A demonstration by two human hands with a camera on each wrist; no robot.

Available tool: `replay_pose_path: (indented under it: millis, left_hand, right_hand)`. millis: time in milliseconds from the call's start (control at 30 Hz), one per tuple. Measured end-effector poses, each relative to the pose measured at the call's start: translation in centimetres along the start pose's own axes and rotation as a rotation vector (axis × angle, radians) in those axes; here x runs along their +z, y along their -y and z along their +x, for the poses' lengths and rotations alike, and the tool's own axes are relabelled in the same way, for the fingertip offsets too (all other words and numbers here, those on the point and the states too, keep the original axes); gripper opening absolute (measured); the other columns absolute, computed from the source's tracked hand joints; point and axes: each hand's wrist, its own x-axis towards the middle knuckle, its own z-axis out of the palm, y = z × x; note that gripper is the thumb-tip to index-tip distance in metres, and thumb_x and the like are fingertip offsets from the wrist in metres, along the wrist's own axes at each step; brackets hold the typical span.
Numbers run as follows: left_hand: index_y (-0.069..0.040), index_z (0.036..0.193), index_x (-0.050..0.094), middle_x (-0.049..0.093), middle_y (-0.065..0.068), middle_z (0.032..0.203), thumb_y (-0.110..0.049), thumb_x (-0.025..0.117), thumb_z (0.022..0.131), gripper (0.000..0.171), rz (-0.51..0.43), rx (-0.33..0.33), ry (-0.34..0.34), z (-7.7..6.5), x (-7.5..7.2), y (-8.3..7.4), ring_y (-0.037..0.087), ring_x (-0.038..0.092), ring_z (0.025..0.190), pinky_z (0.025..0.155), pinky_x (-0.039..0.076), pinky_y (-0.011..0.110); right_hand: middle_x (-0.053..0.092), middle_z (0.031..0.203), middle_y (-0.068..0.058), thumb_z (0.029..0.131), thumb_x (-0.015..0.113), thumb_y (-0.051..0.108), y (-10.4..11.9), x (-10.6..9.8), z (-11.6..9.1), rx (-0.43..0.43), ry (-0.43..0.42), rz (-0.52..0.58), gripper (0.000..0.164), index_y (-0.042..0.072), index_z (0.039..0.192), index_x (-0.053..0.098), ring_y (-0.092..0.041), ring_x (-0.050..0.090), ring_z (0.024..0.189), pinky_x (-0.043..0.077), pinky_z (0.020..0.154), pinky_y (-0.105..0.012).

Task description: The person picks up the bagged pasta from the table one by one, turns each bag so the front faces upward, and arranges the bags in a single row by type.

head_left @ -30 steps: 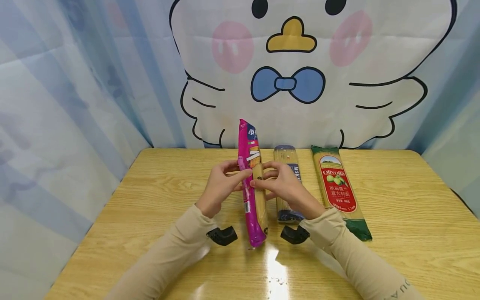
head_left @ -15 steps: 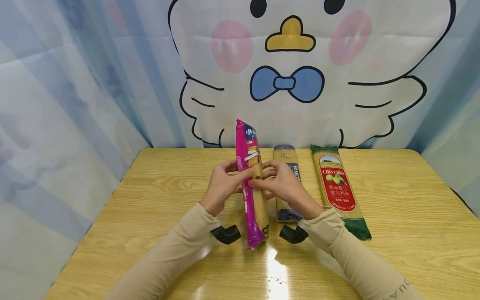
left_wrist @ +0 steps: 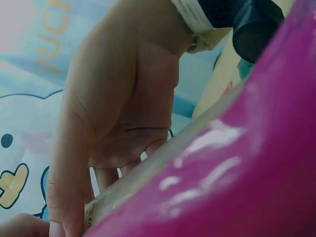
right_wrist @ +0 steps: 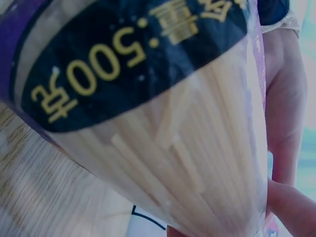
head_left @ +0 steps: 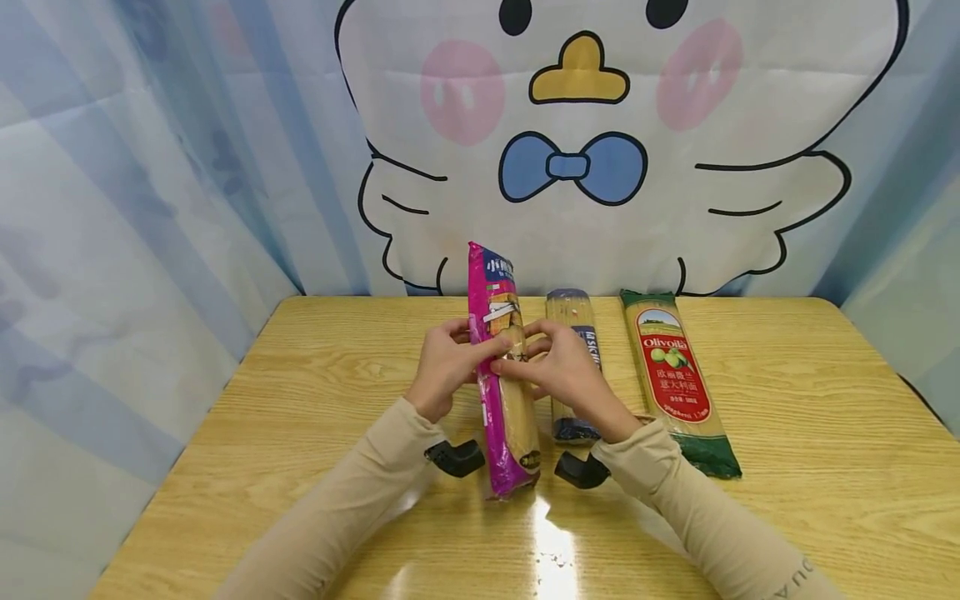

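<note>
A magenta packet of spaghetti point(head_left: 517, 408) is held tilted over the middle of the table, its clear window showing pale strands. My left hand point(head_left: 453, 362) grips its left edge near mid-length, thumb across the front. From the opposite side my right hand point(head_left: 562, 367) pinches it, thumb in front and fingers behind. Glossy magenta wrapper point(left_wrist: 237, 163) fills much of the left wrist view, with my right hand point(left_wrist: 113, 94) beyond it. Close up in the right wrist view is the packet's dark label point(right_wrist: 128, 64) reading 500 in gold, my left hand point(right_wrist: 286, 94) behind.
A blue-ended spaghetti packet point(head_left: 572, 308) lies just behind my right hand, partly hidden. Right of it lies a green-ended Olivoilà packet point(head_left: 675, 367) with a red label. Behind the wooden table point(head_left: 337, 358) hangs a cartoon-printed curtain point(head_left: 645, 242).
The magenta packet has turned so more of its clear window faces me, and its top has shifted slightly left. Both hands keep their grip; the other packets stay put.
</note>
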Motion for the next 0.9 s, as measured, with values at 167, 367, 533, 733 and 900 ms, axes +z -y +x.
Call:
replay_pose_path:
  millis: [167, 367, 533, 733, 900]
  left_hand:
    - [-0.002, 0.125, 0.062, 0.067, 0.016, 0.110, -0.016, 0.082, 0.080, 0.051, -0.009, -0.010, -0.006, 0.2, -0.1, -0.1, 0.020, 0.069, 0.083, 0.071, 0.062, 0.035]
    - [-0.003, 0.124, 0.063, 0.070, 0.015, 0.112, -0.013, 0.079, 0.082, 0.047, -0.015, -0.027, -0.018, 0.4, -0.5, -0.3, 0.018, 0.069, 0.082, 0.068, 0.061, 0.031]
    - [-0.001, 0.124, 0.063, 0.070, 0.016, 0.113, -0.010, 0.076, 0.084, 0.044, -0.047, -0.040, -0.004, 0.6, -0.9, -0.1, 0.016, 0.069, 0.079, 0.066, 0.061, 0.028]
    - [-0.001, 0.129, 0.062, 0.069, 0.018, 0.115, -0.008, 0.073, 0.085, 0.046, -0.092, -0.045, 0.023, 0.6, -1.2, -0.1, 0.016, 0.070, 0.080, 0.069, 0.061, 0.029]
    - [-0.001, 0.131, 0.061, 0.069, 0.019, 0.117, -0.008, 0.074, 0.085, 0.048, -0.096, -0.036, 0.040, 0.6, -1.3, -0.4, 0.016, 0.070, 0.083, 0.069, 0.061, 0.029]
  right_hand:
    - [0.062, 0.117, -0.021, 0.079, 0.084, 0.035, -0.1, 0.1, -0.1, -0.006, -0.014, -0.012, 0.075, 0.006, 0.137, 0.048, -0.028, 0.069, 0.087, 0.062, 0.064, -0.039]
    - [0.061, 0.120, -0.020, 0.080, 0.083, 0.038, 0.0, -0.2, -0.2, 0.000, 0.001, 0.010, 0.073, 0.011, 0.138, 0.048, -0.030, 0.069, 0.090, 0.062, 0.067, -0.040]
    - [0.063, 0.118, -0.020, 0.083, 0.081, 0.037, -0.2, -0.5, -0.3, -0.002, 0.025, 0.023, 0.068, 0.012, 0.137, 0.048, -0.027, 0.071, 0.086, 0.062, 0.073, -0.046]
    - [0.063, 0.120, -0.020, 0.086, 0.077, 0.038, -0.4, -1.3, -0.2, -0.026, 0.042, 0.004, 0.065, 0.011, 0.139, 0.049, -0.026, 0.070, 0.090, 0.061, 0.080, -0.046]
    - [0.062, 0.125, -0.022, 0.091, 0.072, 0.036, -0.6, -1.8, 0.0, -0.072, 0.077, -0.016, 0.064, 0.007, 0.142, 0.047, -0.028, 0.069, 0.100, 0.061, 0.081, -0.042]
